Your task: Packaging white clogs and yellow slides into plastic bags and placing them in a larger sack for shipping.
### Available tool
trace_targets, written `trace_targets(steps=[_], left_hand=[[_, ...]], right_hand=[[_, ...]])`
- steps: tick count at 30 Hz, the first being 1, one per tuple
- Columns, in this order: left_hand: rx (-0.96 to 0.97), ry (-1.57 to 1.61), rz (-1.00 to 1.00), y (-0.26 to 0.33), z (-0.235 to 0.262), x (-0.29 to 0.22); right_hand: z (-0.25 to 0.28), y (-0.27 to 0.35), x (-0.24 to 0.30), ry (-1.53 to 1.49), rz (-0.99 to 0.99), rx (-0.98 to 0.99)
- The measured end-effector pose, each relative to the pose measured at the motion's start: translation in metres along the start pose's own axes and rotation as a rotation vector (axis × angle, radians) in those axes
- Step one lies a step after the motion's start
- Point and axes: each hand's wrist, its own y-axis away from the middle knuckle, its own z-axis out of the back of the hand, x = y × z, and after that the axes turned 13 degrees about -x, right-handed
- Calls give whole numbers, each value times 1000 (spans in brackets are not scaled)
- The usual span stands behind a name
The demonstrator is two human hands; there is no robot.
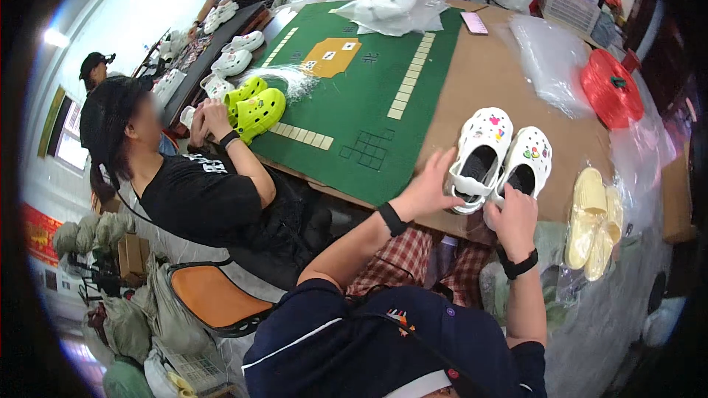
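A pair of white clogs with colourful charms lies on the brown table in front of me, toes pointing away. Beside the left clog [483, 140] is my left hand [431, 186], its fingers spread along the shoe's outer side and its thumb near the heel. My right hand [515, 215] is bent over the heel of the right clog [532, 155], with fingertips at the shoe's opening. The dark insides of both clogs show. What the curled fingers of my right hand press against is partly hidden.
A green mat [354, 103] covers the left part of the table. Lime clogs [259, 112] are near a co-worker's hands. Clear plastic bags [549, 59], red twine [612, 88], a phone [474, 23] and wrapped yellow slippers [590, 221] lie around; a bagged white bundle [394, 0] sits at the far side.
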Motion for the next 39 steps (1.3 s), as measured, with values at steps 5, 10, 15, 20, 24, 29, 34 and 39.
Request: trace_targets(steps=[5,10,15,20,24,29,34,39], left_hand=[[51,189,60,-4,-31,-6],[33,156,85,-5,-37,-24],[51,135,52,-7,-26,-29],[-57,214,-9,-42,-24,-36],[-99,132,-32,-60,-58,-24],[-2,16,-30,-62,-73,-31],[-39,-17,-59,-62,-69,-27],[-90,82,3,-60,-80,-23]], right_hand=[[-2,-11,-18,-61,18,-49],[7,-19,-40,-69,74,19],[35,-30,-12,34,-52,271],[7,-13,-18,54,-61,71],[2,-17,-16,42,-56,97],[1,-21,-23,6,-41,133],[-5,-20,-18,47,-5,77],[-2,-18,-13,-52,-110,71]])
